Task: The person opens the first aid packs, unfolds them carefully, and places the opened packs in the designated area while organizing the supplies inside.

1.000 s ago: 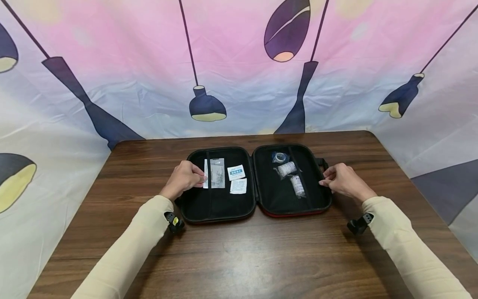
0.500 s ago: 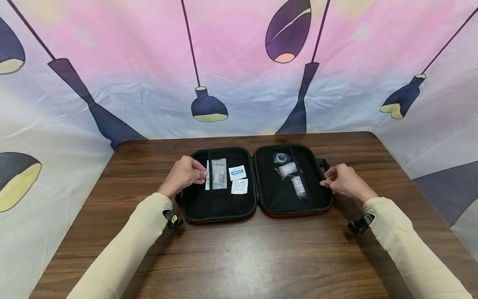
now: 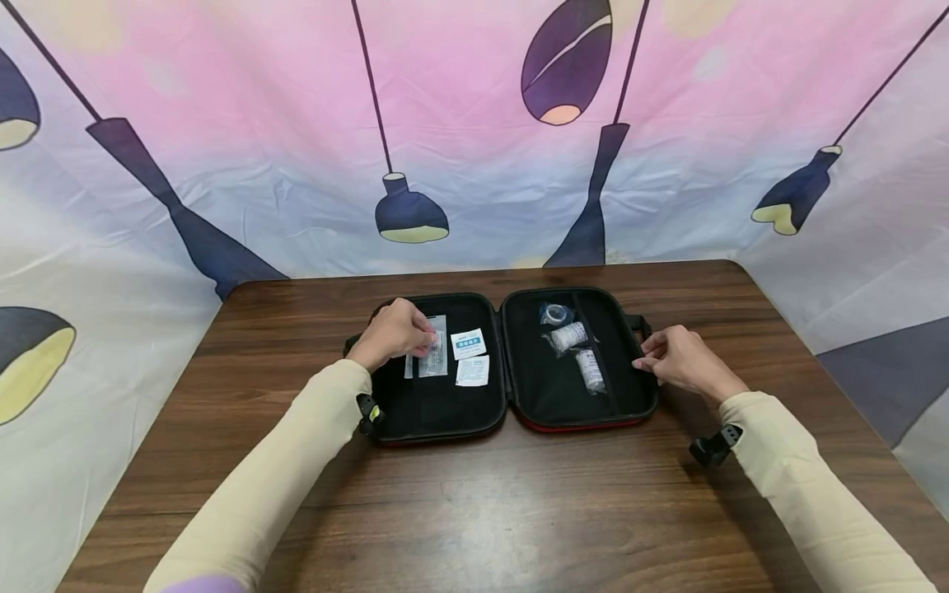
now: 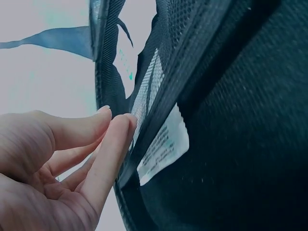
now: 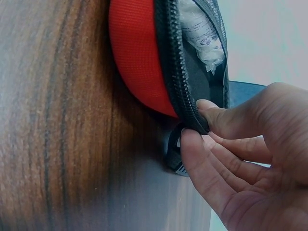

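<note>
A black zip case with a red outer shell [image 5: 137, 57] lies open on the table, its left half [image 3: 452, 416] and right half [image 3: 552, 395] side by side. My left hand [image 3: 396, 333] is over the left half, thumb and index fingertips close together beside the black strap [image 4: 168, 110], nothing visible between them. Under that strap is a long clear-and-white packet [image 3: 439, 358], partly hidden by the hand. My right hand [image 3: 685, 358] pinches the zipped rim [image 5: 187, 110] of the right half between thumb and index finger.
Two small white packets [image 3: 472, 371] lie in the left half. The right half holds two wrapped bandage rolls [image 3: 591, 371] and a blue-wrapped tape roll [image 3: 556, 314] along a strap. A black handle [image 3: 638, 324] sticks out at right. A printed cloth [image 3: 474, 123] hangs behind the table [image 3: 474, 519].
My left hand has risen and moved right, from the outer edge of the long packet to over it. My right hand keeps its grip on the case rim.
</note>
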`<state>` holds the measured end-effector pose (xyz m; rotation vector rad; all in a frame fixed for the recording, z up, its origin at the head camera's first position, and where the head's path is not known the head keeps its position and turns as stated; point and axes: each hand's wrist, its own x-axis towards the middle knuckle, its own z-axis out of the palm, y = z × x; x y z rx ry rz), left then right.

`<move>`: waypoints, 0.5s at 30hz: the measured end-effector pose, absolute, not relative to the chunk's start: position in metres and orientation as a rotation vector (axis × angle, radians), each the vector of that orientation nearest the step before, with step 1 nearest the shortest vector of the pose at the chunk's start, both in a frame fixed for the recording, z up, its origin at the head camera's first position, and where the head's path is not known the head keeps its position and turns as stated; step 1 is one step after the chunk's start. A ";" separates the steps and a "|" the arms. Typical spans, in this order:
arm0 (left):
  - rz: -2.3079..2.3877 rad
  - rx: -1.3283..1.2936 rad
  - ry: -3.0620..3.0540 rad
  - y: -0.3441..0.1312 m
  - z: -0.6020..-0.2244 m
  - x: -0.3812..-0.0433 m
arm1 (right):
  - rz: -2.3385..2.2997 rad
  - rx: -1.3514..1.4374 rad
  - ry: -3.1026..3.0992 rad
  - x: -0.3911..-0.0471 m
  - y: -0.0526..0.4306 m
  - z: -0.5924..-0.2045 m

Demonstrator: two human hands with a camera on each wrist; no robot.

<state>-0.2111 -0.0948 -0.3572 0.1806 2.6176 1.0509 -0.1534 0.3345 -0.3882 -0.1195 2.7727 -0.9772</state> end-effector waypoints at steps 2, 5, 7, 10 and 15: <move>1.038 0.188 2.613 -0.090 -0.359 -0.214 | -0.976 -0.116 2.772 -0.153 0.335 -0.388; 1.009 0.176 2.623 -0.083 -0.363 -0.218 | -0.974 -0.116 2.772 -0.153 0.335 -0.388; 0.988 0.168 2.636 -0.079 -0.367 -0.220 | -0.976 -0.117 2.770 -0.153 0.335 -0.389; 0.977 0.143 2.658 -0.073 -0.371 -0.222 | -0.982 -0.118 2.770 -0.153 0.335 -0.389; 0.885 0.164 2.743 -0.063 -0.378 -0.224 | -0.989 -0.111 2.762 -0.154 0.335 -0.388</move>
